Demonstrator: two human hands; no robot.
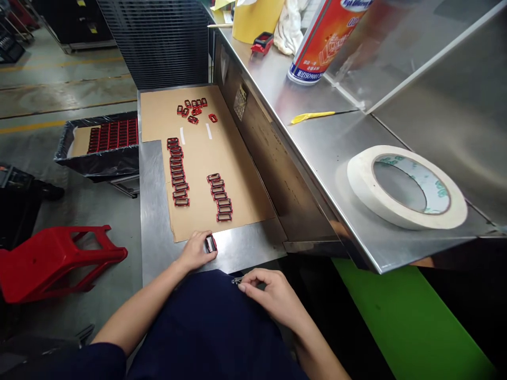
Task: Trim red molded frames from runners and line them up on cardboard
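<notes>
My left hand (197,250) grips a small rectangular frame part (210,243), black with a red edge, at the front of the metal table (152,221). Close to my lap, my right hand (269,293) pinches a small shiny metal tool that looks like a nail clipper (236,281). The two hands are apart. Beyond them, on a cardboard sheet (198,195), similar frame parts lie in a left row (178,171) and a shorter right row (221,198). A loose group of these parts (192,111) lies farther back.
A black-lined crate (99,163) of parts stands left of the table, near a red stool (59,261). On the raised steel shelf at right are a tape roll (407,187), a yellow-handled tool (312,116), a spray can (325,42) and a cloth (288,29).
</notes>
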